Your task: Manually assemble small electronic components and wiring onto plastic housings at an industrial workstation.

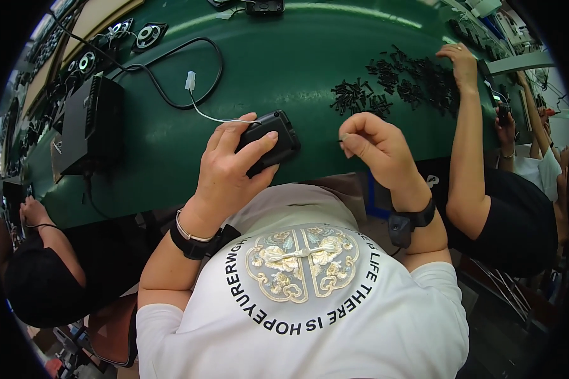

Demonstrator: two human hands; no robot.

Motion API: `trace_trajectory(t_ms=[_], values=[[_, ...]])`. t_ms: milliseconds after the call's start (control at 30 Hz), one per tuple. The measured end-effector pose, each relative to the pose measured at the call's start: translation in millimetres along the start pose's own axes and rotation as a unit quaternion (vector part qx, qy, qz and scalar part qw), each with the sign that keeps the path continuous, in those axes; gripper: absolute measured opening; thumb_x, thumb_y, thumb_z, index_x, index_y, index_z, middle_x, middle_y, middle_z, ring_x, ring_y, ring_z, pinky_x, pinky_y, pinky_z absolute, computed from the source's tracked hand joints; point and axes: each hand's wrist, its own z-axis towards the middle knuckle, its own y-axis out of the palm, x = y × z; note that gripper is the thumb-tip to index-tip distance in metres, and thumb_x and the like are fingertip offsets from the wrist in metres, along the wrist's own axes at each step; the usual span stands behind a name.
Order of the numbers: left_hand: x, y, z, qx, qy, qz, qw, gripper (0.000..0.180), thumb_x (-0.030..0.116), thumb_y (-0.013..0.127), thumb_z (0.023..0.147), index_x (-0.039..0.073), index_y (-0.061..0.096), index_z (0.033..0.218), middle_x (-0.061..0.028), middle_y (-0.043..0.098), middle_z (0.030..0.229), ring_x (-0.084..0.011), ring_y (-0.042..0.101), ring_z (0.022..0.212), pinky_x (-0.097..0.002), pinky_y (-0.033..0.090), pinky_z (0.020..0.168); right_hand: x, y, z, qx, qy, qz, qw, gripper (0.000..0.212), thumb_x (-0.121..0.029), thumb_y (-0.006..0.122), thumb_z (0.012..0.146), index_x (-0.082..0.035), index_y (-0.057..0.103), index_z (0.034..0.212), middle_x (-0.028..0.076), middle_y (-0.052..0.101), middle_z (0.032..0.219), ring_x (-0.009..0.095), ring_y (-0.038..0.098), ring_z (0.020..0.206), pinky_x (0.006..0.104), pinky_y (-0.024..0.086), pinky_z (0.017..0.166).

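My left hand [227,155] is wrapped round a small black box-shaped device [287,134], holding it above the green table. A thin white cable runs from the device to a white plug [190,80] lying on the tabletop. To the right of the device, apart from it, my right hand [379,148] pinches a small dark piece [341,141] between thumb and forefinger. Only its tip shows, so its exact kind I cannot tell. Beyond that hand lies a loose heap of small black screw-like pieces [360,98].
A black power box [91,126] stands at the left on the green table [278,69], with a looped black cable [220,63] beyond it. Round speakers [148,36] lie at the far left. A co-worker's arm [466,126] reaches over the heap's right side; another person sits at the left.
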Motion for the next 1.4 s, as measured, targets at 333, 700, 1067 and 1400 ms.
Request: trace_trajectory(t_ms=[333, 700, 1067, 1400], values=[[-0.5, 0.4, -1.5, 0.014, -0.006, -0.008, 1.000, 0.050, 0.007, 0.081, 0.059, 0.013, 0.070, 0.107, -0.0192, 0.062, 0.112, -0.0356, 0.061, 0.104, -0.0423, 0.053, 0.087, 0.8, 50.4, 21.3, -0.078, -0.082, -0.175, 0.978, 0.008, -0.008, 0.063, 0.092, -0.001, 0.060, 0.095, 0.007, 0.058, 0.082, 0.014, 0.054, 0.070, 0.0261, 0.045, 0.064], [-0.2, 0.3, 1.0, 0.007, 0.001, -0.002, 1.000, 0.051, 0.008, 0.081, 0.058, 0.014, 0.070, 0.108, -0.0189, 0.062, 0.116, -0.0355, 0.061, 0.104, -0.0432, 0.051, 0.088, 0.9, 39.6, 13.5, 0.012, -0.093, -0.192, 0.977, 0.009, -0.003, 0.070, 0.086, 0.000, 0.063, 0.092, 0.005, 0.060, 0.080, 0.013, 0.054, 0.066, 0.0248, 0.045, 0.060], [1.4, -2.2, 0.2, -0.002, -0.008, 0.026, 1.000, 0.053, 0.008, 0.081, 0.057, 0.015, 0.070, 0.109, -0.0179, 0.061, 0.120, -0.0342, 0.059, 0.107, -0.0435, 0.046, 0.092, 31.1, -39.5, -2.8, 0.129, -0.146, -0.386, 0.902, 0.016, -0.001, 0.072, 0.082, -0.001, 0.069, 0.097, 0.005, 0.063, 0.082, 0.014, 0.058, 0.068, 0.0262, 0.048, 0.060], [0.3, -0.3, -0.4, 0.005, -0.007, 0.029, 1.000, 0.052, 0.009, 0.081, 0.058, 0.016, 0.070, 0.108, -0.0157, 0.062, 0.116, -0.0338, 0.059, 0.107, -0.0443, 0.045, 0.094, 15.0, -20.0, -1.5, 0.152, -0.147, -0.268, 0.940, 0.010, 0.001, 0.068, 0.086, 0.000, 0.068, 0.096, 0.006, 0.063, 0.085, 0.015, 0.059, 0.074, 0.0248, 0.047, 0.065]])
